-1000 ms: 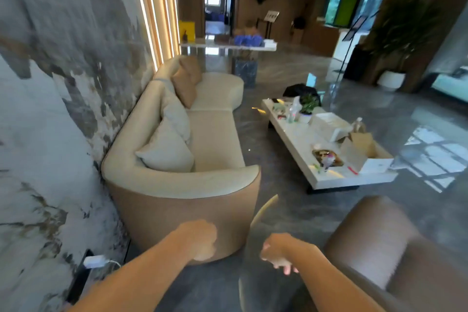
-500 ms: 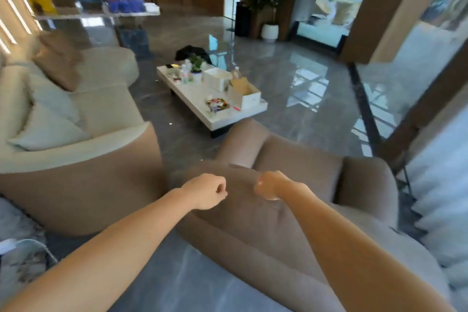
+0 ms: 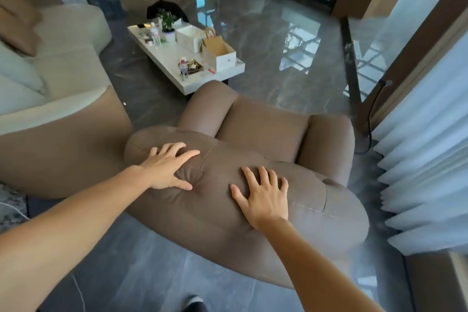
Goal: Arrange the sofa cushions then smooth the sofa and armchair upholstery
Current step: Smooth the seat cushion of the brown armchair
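Note:
A brown armchair stands right in front of me, seen from behind its padded backrest. My left hand lies flat on the left part of the backrest top, fingers spread, holding nothing. My right hand rests flat on the middle of the same backrest, fingers apart. The cream sofa with a tan outer shell is at the left. A pale cushion and a brown cushion lean against its back, partly cut off by the frame edge.
A white coffee table beyond the armchair carries an open cardboard box, a white box, bottles and a small plant. White pleated curtains hang close at the right. A black cable runs down beside them. The floor is glossy grey stone.
My view has swung right from the sofa to the armchair. Both hands, fists half a second ago, have opened and come down flat onto the armchair's backrest.

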`<state>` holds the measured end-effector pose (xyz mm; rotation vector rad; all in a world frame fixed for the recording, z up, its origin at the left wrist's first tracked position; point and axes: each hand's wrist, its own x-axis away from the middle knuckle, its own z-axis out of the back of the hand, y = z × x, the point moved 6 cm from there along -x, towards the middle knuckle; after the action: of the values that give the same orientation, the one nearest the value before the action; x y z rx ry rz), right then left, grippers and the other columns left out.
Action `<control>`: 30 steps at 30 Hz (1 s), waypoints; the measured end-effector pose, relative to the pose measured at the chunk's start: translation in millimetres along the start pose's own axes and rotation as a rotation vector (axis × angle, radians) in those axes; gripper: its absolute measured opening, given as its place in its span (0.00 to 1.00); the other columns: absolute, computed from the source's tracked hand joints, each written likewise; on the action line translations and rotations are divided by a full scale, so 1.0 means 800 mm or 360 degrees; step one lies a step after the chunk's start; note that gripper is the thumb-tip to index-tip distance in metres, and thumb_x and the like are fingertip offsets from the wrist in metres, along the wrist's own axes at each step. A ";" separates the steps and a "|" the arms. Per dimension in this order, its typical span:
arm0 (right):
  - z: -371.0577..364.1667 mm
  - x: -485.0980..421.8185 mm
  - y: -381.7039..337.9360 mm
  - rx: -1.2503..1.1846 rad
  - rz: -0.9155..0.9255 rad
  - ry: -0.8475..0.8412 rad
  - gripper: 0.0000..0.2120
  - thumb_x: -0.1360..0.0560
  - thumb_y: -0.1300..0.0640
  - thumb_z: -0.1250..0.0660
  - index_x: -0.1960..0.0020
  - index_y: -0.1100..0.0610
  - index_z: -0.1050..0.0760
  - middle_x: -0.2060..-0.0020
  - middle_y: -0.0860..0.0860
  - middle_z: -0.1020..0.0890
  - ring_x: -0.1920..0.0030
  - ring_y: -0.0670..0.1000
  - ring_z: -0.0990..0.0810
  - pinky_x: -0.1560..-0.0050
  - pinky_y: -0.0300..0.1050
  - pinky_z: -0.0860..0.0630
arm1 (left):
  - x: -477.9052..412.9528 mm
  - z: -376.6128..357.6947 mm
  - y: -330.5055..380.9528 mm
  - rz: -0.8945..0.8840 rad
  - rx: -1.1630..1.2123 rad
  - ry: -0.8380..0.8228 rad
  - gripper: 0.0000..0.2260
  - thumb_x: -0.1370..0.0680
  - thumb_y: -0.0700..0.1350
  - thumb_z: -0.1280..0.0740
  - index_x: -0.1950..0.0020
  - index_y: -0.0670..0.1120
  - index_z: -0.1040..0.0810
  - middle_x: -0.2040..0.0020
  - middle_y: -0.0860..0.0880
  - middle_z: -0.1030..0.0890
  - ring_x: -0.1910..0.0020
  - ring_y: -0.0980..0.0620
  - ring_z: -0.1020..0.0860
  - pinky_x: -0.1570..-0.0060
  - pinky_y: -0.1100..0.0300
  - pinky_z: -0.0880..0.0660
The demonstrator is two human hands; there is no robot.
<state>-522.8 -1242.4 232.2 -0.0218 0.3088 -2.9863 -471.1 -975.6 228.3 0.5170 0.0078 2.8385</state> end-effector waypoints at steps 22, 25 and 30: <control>0.076 -0.026 0.237 0.0008 0.0362 0.0042 0.27 0.23 0.36 0.50 0.28 0.44 0.32 0.31 0.49 0.25 0.30 0.54 0.31 0.28 0.55 0.37 | -0.030 0.019 0.260 -0.0506 0.0006 0.0573 0.38 0.25 0.69 0.47 0.24 0.44 0.39 0.26 0.42 0.35 0.26 0.42 0.40 0.28 0.42 0.41; 0.084 -0.037 0.279 -0.0012 0.0455 0.0017 0.27 0.23 0.36 0.49 0.28 0.44 0.32 0.31 0.49 0.25 0.30 0.54 0.30 0.29 0.55 0.37 | -0.045 0.028 0.306 -0.0430 0.0062 0.0664 0.35 0.26 0.67 0.43 0.28 0.44 0.33 0.29 0.43 0.30 0.29 0.41 0.35 0.32 0.43 0.36; 0.119 -0.094 0.406 -0.0012 0.0741 -0.0077 0.26 0.23 0.37 0.48 0.28 0.44 0.32 0.31 0.48 0.25 0.30 0.53 0.30 0.28 0.55 0.38 | -0.084 0.045 0.434 -0.0087 0.0125 0.0755 0.35 0.26 0.67 0.41 0.28 0.45 0.33 0.30 0.44 0.30 0.30 0.42 0.34 0.33 0.44 0.35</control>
<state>-400.8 -1566.3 258.9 -0.0196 0.2749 -2.5191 -483.7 -1329.5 256.3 -0.1488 0.2175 2.8427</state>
